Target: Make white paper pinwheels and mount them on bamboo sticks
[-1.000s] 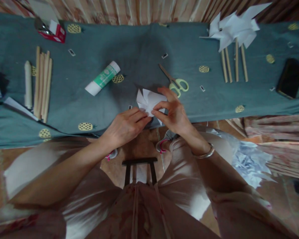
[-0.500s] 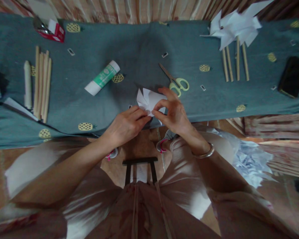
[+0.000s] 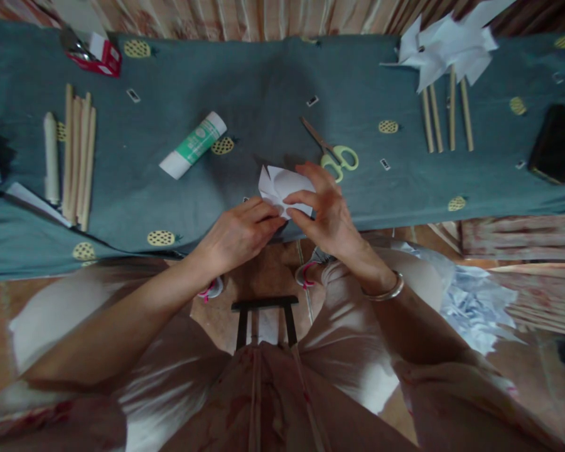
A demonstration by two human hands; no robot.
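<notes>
A folded white paper pinwheel [image 3: 287,182] with cut, pointed corners is between my hands at the table's near edge. My left hand [image 3: 242,229] pinches its lower left part, the fingers curled together. From the right, my right hand [image 3: 327,210] grips the paper, thumb and index finger near its middle and a small gap between their tips. The other right fingers rest along the paper's far right side. Just beyond that hand lie scissors [image 3: 341,162] with pale green handles. A green and white glue stick [image 3: 195,145] lies further left.
Wooden sticks [image 3: 78,157] and a white candle-like stick [image 3: 51,157] lie at left, below a red box [image 3: 104,58]. Finished paper pinwheels [image 3: 445,50] on sticks lie at far right, near a black phone-like object [image 3: 555,144]. Paper scraps [image 3: 475,304] hang in a bag beside my right leg.
My right index finger has moved a little away from the thumb tip. The pinwheel's right-hand flap now looks more curved. My left hand holds its place.
</notes>
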